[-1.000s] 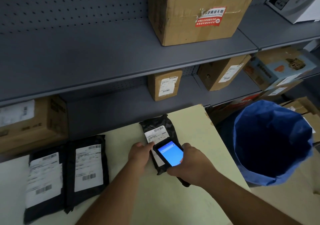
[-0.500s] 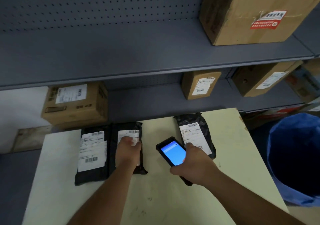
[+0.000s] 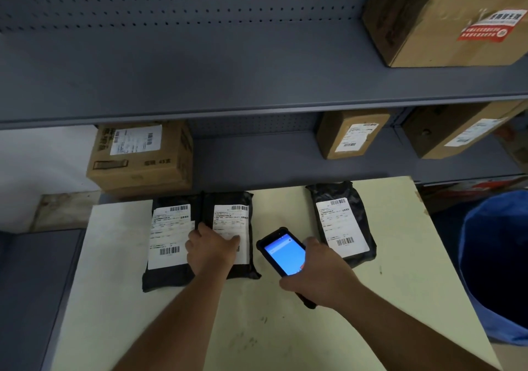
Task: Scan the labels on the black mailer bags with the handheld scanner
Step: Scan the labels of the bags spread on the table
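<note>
Three black mailer bags with white labels lie on the pale table (image 3: 400,299). The left bag (image 3: 168,239) and the middle bag (image 3: 231,225) touch side by side; the right bag (image 3: 341,225) lies apart. My left hand (image 3: 213,249) rests flat on the middle bag's label, covering its lower part. My right hand (image 3: 321,275) grips the handheld scanner (image 3: 283,252), whose blue screen faces up, between the middle and right bags.
Grey metal shelves (image 3: 257,107) rise behind the table, carrying several cardboard boxes: one (image 3: 140,159) behind the left bag, one (image 3: 351,133) further right, a large one (image 3: 445,16) on top. A blue bin bag (image 3: 494,267) stands open at the table's right.
My left hand left the right bag and moved to the middle bag, where it now lies. The scanner moved off the right bag to the gap beside it. The view swung left.
</note>
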The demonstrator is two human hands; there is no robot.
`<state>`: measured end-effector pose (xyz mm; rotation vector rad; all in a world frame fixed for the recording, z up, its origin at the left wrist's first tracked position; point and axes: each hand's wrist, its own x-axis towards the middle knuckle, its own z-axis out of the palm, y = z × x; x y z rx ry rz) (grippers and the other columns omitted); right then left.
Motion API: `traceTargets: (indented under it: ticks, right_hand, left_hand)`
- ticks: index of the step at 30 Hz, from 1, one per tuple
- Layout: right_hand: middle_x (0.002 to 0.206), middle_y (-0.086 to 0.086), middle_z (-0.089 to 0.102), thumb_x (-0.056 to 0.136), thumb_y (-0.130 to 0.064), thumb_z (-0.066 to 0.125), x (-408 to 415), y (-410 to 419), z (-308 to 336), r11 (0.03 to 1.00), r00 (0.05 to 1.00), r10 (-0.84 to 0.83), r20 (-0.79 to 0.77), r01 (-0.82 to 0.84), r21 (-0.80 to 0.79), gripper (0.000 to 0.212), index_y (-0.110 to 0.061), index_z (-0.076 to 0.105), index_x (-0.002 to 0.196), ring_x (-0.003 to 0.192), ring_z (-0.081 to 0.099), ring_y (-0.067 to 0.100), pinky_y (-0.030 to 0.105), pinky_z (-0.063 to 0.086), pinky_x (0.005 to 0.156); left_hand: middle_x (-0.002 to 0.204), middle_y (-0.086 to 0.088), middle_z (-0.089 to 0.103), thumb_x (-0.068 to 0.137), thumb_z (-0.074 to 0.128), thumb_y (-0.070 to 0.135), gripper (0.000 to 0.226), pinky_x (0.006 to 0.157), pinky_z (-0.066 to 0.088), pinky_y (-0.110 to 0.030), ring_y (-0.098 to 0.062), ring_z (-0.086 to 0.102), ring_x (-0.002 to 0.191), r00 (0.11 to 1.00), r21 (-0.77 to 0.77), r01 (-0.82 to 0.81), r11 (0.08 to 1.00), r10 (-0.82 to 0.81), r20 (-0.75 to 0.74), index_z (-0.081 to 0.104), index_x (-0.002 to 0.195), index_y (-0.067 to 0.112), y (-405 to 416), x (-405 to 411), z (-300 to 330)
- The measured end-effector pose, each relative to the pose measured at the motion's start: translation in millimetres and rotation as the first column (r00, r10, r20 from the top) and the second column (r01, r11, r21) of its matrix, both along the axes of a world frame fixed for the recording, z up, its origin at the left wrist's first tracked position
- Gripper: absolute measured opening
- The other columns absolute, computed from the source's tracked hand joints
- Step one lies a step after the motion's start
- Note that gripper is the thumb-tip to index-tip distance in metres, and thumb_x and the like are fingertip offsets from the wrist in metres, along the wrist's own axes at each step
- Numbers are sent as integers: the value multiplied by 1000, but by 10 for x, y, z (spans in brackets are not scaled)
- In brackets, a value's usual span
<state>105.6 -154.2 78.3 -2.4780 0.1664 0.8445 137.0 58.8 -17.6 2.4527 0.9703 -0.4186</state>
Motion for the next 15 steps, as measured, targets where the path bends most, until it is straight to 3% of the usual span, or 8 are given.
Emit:
traceTargets:
  ticks: [7,10,15]
  right_hand:
    - [95,-4,58,65,-44,82,53,-9,-79,1000,1000,-14,-13,14,-5,59,-22,49,108,85,64,14,38,61,75]
    - [96,-4,58,65,-44,83,62,-13,-111,1000,999,-25,-20,25,-1,60,-23,48,109,85,63,13,36,61,73]
    - [97,-5,57,67,-43,84,74,-47,-151,999,999,-32,-39,32,9,61,-24,47,112,86,63,13,33,60,72]
  left_hand:
    - [161,-23,35,74,83,59,126,118,33,-50,-40,39,146,998,38,38,999,-36,-46,11,162,3,-56,125,-109]
    - [158,-23,35,65,86,65,132,118,35,-50,-40,40,144,996,63,42,997,-37,-75,19,159,1,-80,177,-127]
    - [147,-19,40,64,88,61,114,108,42,-48,-37,47,132,995,71,70,995,-65,-70,31,147,7,-196,213,-99]
